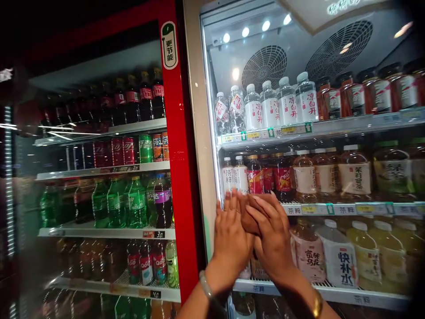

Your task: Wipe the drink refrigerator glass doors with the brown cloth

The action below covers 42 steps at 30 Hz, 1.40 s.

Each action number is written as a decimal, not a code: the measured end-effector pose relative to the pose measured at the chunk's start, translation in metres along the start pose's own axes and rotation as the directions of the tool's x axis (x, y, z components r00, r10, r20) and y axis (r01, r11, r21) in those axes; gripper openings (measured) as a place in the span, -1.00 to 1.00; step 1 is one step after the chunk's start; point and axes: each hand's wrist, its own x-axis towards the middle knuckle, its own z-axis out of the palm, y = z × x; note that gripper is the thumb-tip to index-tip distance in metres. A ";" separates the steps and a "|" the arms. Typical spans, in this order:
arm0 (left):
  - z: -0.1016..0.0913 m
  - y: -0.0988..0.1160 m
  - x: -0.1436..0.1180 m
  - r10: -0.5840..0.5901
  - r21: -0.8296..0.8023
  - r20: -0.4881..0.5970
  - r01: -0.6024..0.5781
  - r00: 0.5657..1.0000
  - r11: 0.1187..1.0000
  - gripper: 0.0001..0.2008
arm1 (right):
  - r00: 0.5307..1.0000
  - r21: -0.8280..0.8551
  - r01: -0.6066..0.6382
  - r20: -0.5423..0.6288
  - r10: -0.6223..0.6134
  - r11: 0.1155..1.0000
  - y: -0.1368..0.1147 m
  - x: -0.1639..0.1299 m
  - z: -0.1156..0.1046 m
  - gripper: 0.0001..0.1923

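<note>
My left hand (230, 237) lies flat on the glass door (332, 177) of a lit drinks cooler, fingers pointing up. Its inner edge touches a brown cloth (248, 212). My right hand (272, 241) presses that cloth against the glass, fingers spread over it. Both hands sit at the door's lower left, in front of the shelf with tea bottles (303, 177). A silver bracelet (206, 285) is on my left wrist and a gold band (318, 304) on my right.
Behind the glass stand water bottles (270, 104) on the top shelf and juice and milk-tea bottles (340, 259) lower down. To the left is a red-framed cooler (175, 133) with cola, cans and green soda bottles (116, 201). The far left is dark.
</note>
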 end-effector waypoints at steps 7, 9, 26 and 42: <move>-0.024 -0.060 0.057 0.023 -0.018 -0.150 -0.026 0.988 0.999 -0.20 | 0.990 -0.055 -0.034 -0.139 0.025 0.998 -0.019 0.058 0.019 -0.33; -0.025 -0.068 0.061 0.035 -0.025 -0.149 -0.039 0.988 0.999 -0.21 | 0.995 -0.024 -0.018 -0.097 0.015 1.000 -0.028 0.054 0.027 -0.28; -0.090 -0.122 0.175 0.065 0.233 -0.114 -0.037 0.991 0.972 -0.33 | 0.937 -0.019 0.343 -0.068 -0.344 0.939 -0.025 0.213 0.078 -0.61; -0.129 -0.142 0.279 -0.020 0.301 -0.089 0.046 0.996 0.953 -0.32 | 0.969 -0.116 0.247 0.033 -0.245 0.962 -0.019 0.448 0.104 -0.74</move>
